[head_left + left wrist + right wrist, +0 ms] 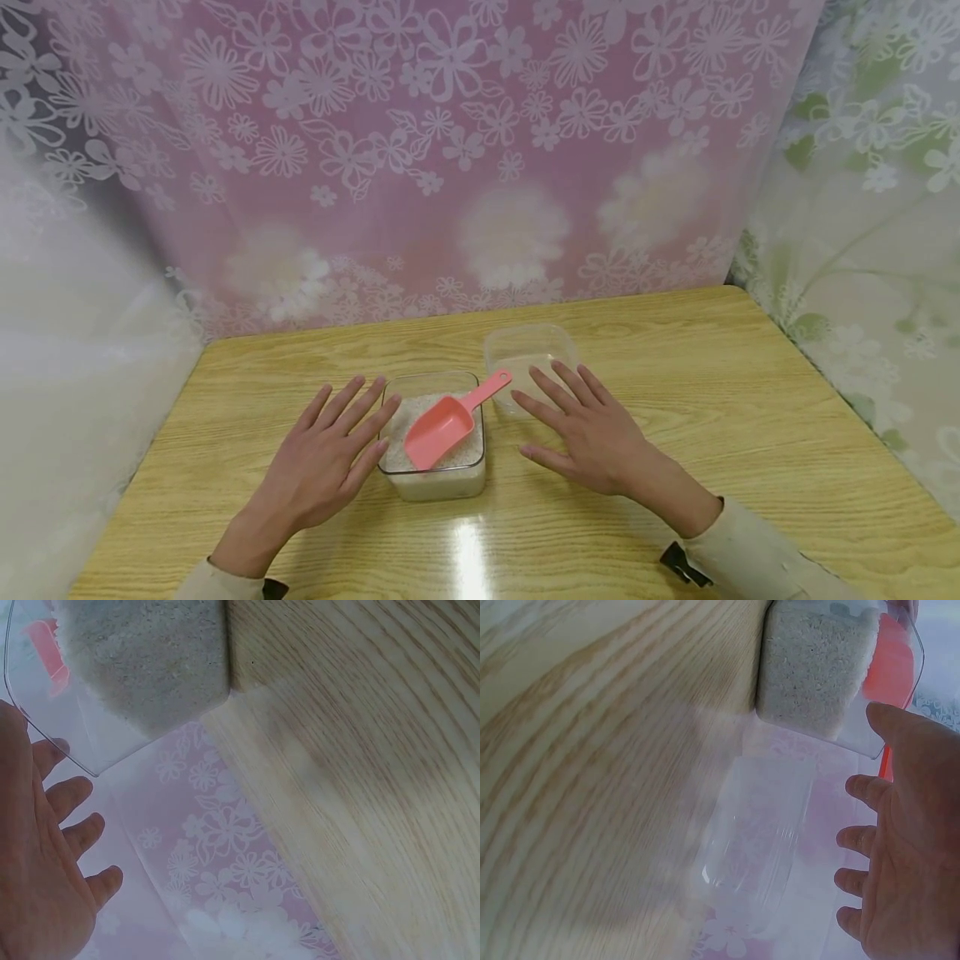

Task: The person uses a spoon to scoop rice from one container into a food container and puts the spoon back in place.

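Observation:
A clear square container (pixel 433 486) filled with white rice (pixel 397 442) stands mid-table, and in the right wrist view the rice (pixel 810 671) shows through its wall. On top lies a pink scoop (pixel 442 431), its handle reaching over the far right rim. My left hand (pixel 322 467) hovers at the container's left side, fingers spread and straight, holding nothing. To the right, my right hand (pixel 588 437) is likewise spread and holds nothing; its fingertips overlap an empty clear plastic box (pixel 532 337) behind it in the head view.
The wooden table (pixel 675 358) runs back to a pink flowered curtain (pixel 420 208). Pale curtains hang at the left (pixel 67 333) and right (pixel 862 275) sides. The plastic box (pixel 757 825) sits beyond the rice container, slightly right.

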The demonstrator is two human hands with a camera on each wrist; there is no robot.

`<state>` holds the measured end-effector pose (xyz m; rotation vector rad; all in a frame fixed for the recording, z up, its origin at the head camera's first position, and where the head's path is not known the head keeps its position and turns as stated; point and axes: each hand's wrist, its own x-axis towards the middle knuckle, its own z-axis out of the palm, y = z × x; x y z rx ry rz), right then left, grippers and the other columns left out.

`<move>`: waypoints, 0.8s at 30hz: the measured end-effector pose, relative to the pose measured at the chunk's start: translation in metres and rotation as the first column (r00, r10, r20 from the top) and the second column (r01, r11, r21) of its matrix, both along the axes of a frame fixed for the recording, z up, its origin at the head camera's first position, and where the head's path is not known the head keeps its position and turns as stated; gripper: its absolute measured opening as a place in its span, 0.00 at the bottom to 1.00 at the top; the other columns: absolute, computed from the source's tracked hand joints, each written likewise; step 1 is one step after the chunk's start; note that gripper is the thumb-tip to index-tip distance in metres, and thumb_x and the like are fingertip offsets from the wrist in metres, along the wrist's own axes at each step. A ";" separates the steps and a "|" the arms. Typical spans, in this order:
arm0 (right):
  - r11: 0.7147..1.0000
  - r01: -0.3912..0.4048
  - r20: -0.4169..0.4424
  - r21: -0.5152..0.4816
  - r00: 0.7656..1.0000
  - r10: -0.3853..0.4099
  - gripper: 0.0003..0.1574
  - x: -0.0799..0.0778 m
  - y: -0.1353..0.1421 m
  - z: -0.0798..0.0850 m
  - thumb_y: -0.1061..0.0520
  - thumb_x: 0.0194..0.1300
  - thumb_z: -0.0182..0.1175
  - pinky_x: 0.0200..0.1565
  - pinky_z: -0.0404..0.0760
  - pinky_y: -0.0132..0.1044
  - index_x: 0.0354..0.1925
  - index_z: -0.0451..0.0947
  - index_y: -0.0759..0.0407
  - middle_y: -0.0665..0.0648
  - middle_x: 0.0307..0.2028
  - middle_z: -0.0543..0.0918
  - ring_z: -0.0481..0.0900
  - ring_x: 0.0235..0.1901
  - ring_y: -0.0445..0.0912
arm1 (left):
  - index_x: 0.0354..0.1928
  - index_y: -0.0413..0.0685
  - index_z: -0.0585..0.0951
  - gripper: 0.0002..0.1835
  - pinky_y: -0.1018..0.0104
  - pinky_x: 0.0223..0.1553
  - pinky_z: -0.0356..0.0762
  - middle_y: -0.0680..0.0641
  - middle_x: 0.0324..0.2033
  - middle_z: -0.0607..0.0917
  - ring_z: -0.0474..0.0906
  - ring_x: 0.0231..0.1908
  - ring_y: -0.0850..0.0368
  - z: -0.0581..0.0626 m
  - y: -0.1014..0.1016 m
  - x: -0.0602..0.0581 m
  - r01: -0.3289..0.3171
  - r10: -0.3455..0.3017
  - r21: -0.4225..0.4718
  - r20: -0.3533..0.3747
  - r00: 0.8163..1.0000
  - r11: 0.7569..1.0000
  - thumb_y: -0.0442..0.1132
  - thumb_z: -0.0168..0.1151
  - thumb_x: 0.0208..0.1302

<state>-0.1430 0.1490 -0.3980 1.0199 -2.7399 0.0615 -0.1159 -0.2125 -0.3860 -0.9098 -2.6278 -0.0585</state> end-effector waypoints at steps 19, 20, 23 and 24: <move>1.000 0.002 0.025 -0.007 1.000 -0.002 0.41 0.000 -0.001 -0.001 0.29 0.69 0.43 0.70 0.41 0.54 0.73 0.57 0.42 0.54 0.74 0.51 0.44 0.72 0.55 | 0.73 0.54 0.62 0.28 0.47 0.69 0.46 0.48 0.71 0.60 0.52 0.70 0.47 -0.006 -0.003 -0.003 0.012 -0.013 0.011 0.031 0.999 1.000 0.53 0.40 0.75; 1.000 0.003 0.027 -0.007 1.000 -0.003 0.41 0.000 -0.001 -0.001 0.28 0.69 0.43 0.70 0.41 0.54 0.73 0.57 0.42 0.54 0.74 0.51 0.44 0.72 0.55 | 0.73 0.54 0.62 0.28 0.47 0.69 0.45 0.48 0.71 0.59 0.52 0.70 0.47 -0.006 -0.003 -0.004 0.013 -0.014 0.012 0.034 0.999 1.000 0.53 0.41 0.75; 1.000 0.006 0.027 -0.008 1.000 -0.005 0.41 0.000 -0.001 -0.002 0.28 0.69 0.43 0.70 0.41 0.54 0.73 0.57 0.41 0.54 0.74 0.51 0.44 0.72 0.55 | 0.72 0.53 0.62 0.28 0.48 0.69 0.45 0.48 0.71 0.59 0.52 0.70 0.47 -0.006 -0.004 -0.004 0.016 -0.016 0.010 0.039 0.999 1.000 0.52 0.42 0.75; 1.000 0.005 0.024 -0.009 1.000 -0.005 0.41 0.000 0.000 -0.002 0.29 0.69 0.43 0.70 0.41 0.54 0.73 0.58 0.41 0.54 0.73 0.51 0.45 0.72 0.56 | 0.72 0.53 0.62 0.28 0.48 0.69 0.45 0.49 0.71 0.59 0.52 0.70 0.47 -0.006 -0.004 -0.005 0.017 -0.018 0.010 0.040 0.999 1.000 0.51 0.42 0.75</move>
